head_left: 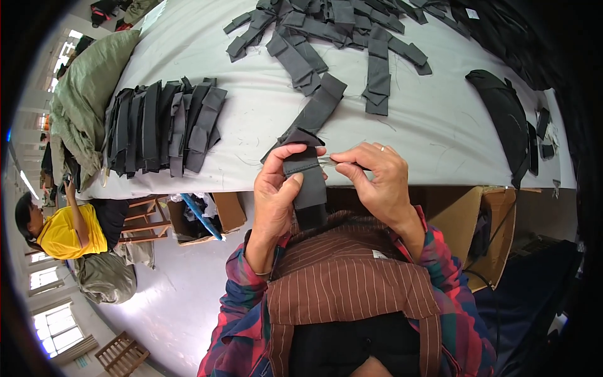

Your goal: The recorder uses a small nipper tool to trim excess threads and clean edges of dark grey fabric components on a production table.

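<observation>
My left hand (276, 188) is closed on a dark grey fabric strip (309, 185), thumb on its front and fingers behind. The strip hangs over the table's near edge and has a stitched line across it. Its upper end is folded over. In my right hand (380, 179) is a small pair of thread snips (330, 162), pinched between thumb and fingers. The pointed metal tips meet the strip's right edge beside the seam; whether they are cutting a thread I cannot tell. Just beyond my left hand another grey strip (317, 107) lies slantwise on the white-covered table (251, 113).
A row of stacked strips (151, 129) lies at the left; a loose heap (333, 22) spreads at the far side. Black curved fabric (499, 119) sits at right. Cardboard boxes (499, 232) stand beneath. A person in a yellow top (72, 229) sits at far left beside green cloth (94, 88).
</observation>
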Demonstrator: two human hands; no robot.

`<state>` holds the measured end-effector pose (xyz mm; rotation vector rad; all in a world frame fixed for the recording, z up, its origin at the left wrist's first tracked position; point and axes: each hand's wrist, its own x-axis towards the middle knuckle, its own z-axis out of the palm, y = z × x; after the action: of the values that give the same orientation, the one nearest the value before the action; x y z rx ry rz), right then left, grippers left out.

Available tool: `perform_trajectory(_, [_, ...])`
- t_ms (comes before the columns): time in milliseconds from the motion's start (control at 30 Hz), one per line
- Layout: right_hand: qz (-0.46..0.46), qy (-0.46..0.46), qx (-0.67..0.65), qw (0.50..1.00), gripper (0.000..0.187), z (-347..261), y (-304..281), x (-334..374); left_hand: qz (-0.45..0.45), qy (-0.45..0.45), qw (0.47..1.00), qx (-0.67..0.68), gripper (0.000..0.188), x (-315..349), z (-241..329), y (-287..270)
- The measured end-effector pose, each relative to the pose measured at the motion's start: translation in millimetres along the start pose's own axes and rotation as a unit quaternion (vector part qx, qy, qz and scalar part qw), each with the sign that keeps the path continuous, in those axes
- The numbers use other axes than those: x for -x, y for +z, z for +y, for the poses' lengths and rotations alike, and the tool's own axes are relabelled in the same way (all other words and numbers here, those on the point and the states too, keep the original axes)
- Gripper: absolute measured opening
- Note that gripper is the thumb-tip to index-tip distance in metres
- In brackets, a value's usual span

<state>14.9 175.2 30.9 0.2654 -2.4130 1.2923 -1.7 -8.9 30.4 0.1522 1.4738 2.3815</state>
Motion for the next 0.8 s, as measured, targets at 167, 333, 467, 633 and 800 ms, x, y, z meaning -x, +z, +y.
perform_trajectory(167, [-0.027, -0.006, 0.017, 0.999, 0.01, -3, -1, -1, 0.002, -0.005, 1.0, -0.007, 0.04, 1, 1, 0])
perform_trajectory(333, [-0.013, -0.044, 0.049, 0.998, 0.012, -1, -5, -1, 0.008, -0.024, 0.999, 0.038, 0.043, 2, 1, 2])
perform_trajectory(467, [0.066, 0.049, -0.117, 0.99, 0.012, -8, 2, -8, 0.005, -0.026, 0.999, 0.042, 0.04, 3, 2, 6])
perform_trajectory(633, [0.05, 0.008, -0.082, 0.995, 0.014, -2, 3, -18, -0.07, -0.026, 0.997, -0.026, 0.046, 9, -6, 12])
perform_trajectory(800, [0.076, 0.045, -0.162, 0.983, 0.015, -1, -7, -34, -0.104, -0.038, 0.991, -0.079, 0.063, 12, 14, 25])
